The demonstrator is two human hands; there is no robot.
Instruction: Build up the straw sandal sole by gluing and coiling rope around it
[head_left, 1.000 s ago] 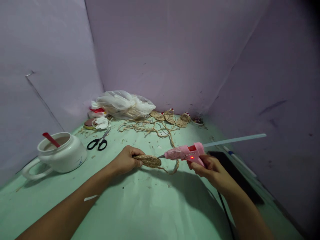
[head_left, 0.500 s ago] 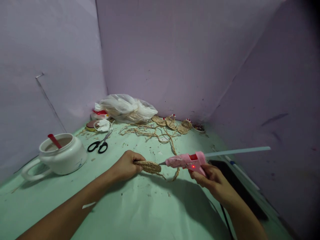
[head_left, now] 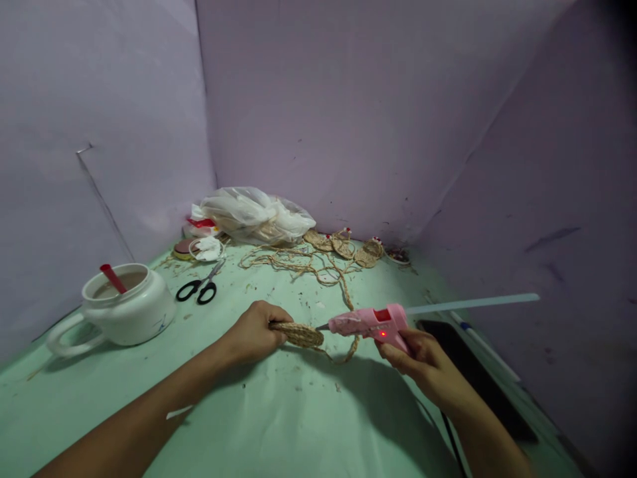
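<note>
Between the thumb and fingers of my left hand (head_left: 259, 332) is a flat coil of braided straw cord (head_left: 301, 334), held tilted above the table. My right hand (head_left: 423, 362) is closed around the handle of a pink hot glue gun (head_left: 365, 323), whose red light is lit. The gun's metal nozzle points left and meets the coil's right edge, or nearly so; I cannot tell if they touch. A long clear glue stick (head_left: 472, 303) juts out of its back. From the coil a loose braided cord (head_left: 354, 348) loops right and runs behind the gun to the back.
A white mug (head_left: 129, 312) with a red stick stands at left, beside black-handled scissors (head_left: 202, 291). Along the back lie a plastic bag (head_left: 259, 216), tangled cord (head_left: 298, 259) and several woven pieces (head_left: 368, 253) with red and white beads. A dark flat slab (head_left: 478, 378) lies at right.
The whole view has shifted slightly, carrying everything a little to the right. Both hands keep their grips, and the nozzle stays at the coil's edge.
</note>
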